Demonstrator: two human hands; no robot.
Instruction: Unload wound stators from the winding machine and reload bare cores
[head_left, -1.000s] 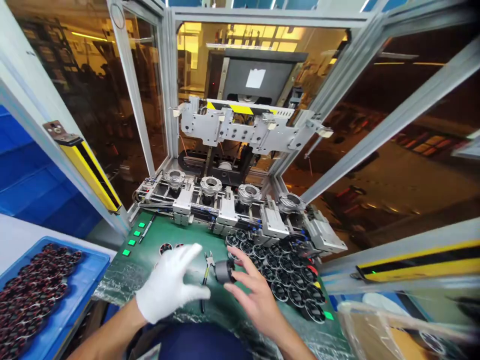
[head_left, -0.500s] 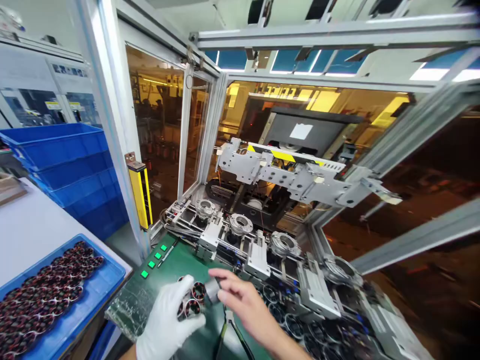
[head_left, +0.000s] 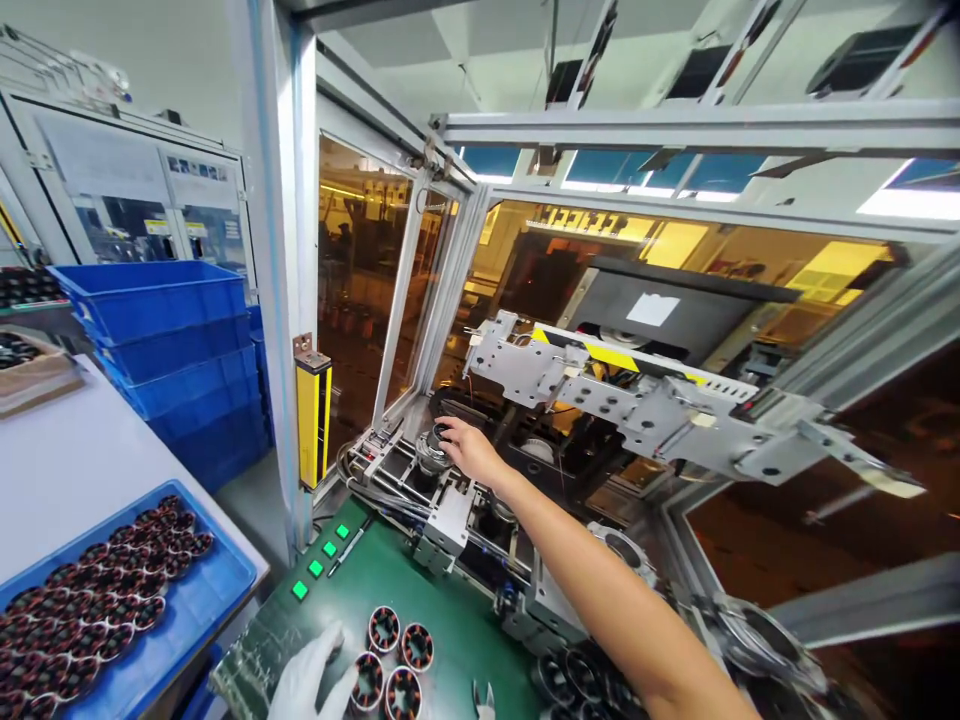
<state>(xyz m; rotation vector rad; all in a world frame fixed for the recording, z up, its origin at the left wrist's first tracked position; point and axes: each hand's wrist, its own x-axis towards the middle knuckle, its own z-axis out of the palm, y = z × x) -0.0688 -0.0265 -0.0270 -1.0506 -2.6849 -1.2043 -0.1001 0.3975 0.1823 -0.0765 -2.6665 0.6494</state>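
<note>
Green is the colour of the table [head_left: 461, 625]. The right hand [head_left: 471, 450] is out past the far edge, at the metal holder [head_left: 430, 460] nearest the far left corner. Its fingers are bent over a dark round part [head_left: 439, 431] at the top of that holder. I can't tell if its grip pinches the part or just touches it. The left hand [head_left: 306, 682], in a white glove, is by the near left corner, with its grip spread, thumb and finger apart. Just right of it, toward the near edge, four rings [head_left: 417, 648] with red and black insides sit close together. The tips of some pliers [head_left: 484, 700] show to the right of them. Four bright green squares [head_left: 316, 568] and a pen [head_left: 349, 547] lie along the left edge.
</note>
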